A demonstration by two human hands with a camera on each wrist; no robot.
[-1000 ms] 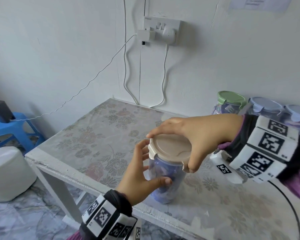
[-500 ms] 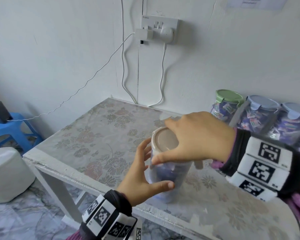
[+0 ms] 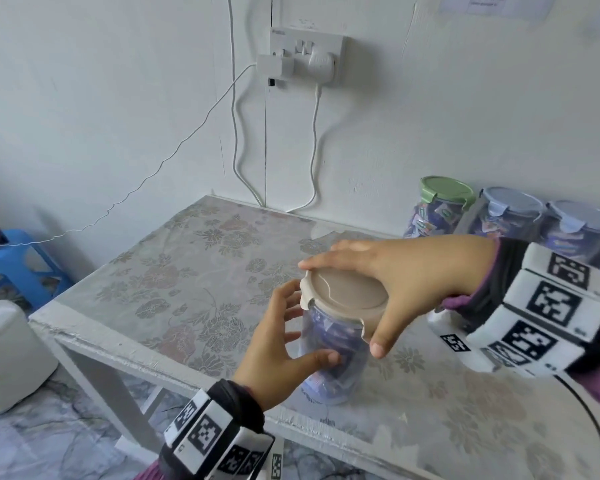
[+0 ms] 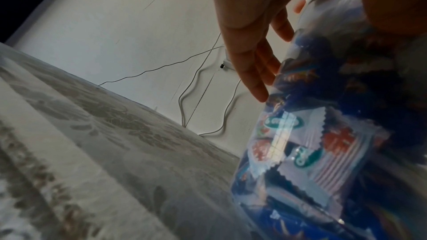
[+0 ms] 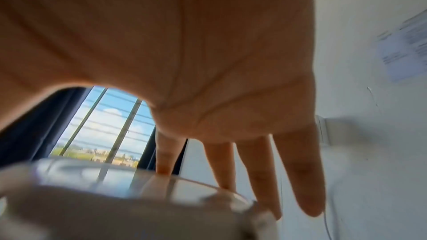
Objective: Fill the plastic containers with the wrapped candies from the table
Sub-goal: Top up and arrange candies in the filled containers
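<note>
A clear plastic container (image 3: 333, 344) packed with blue wrapped candies stands near the front edge of the floral-covered table (image 3: 187, 271). A beige lid (image 3: 347, 292) sits on it. My left hand (image 3: 278, 344) holds the container's side, thumb across the front and fingers on the left wall. My right hand (image 3: 406, 271) spans the lid from above, fingers on the far rim and thumb hooked down over the near clip. In the left wrist view the candies (image 4: 335, 140) show through the container wall beside my left hand's fingers (image 4: 249, 57). In the right wrist view my right hand's palm (image 5: 208, 61) hangs over the blurred lid (image 5: 138, 198).
Three filled containers stand against the wall at the back right, one with a green lid (image 3: 445, 194) and two with blue lids (image 3: 513, 202). A wall socket (image 3: 305, 60) drops cables to the table's back. A blue stool (image 3: 18, 258) and a white tub (image 3: 7, 355) are left of the table.
Half a second ago my right hand lay flat over the lid; now it has drawn back, uncovering the lid, with the thumb at the near clip. The left hand and container have stayed put.
</note>
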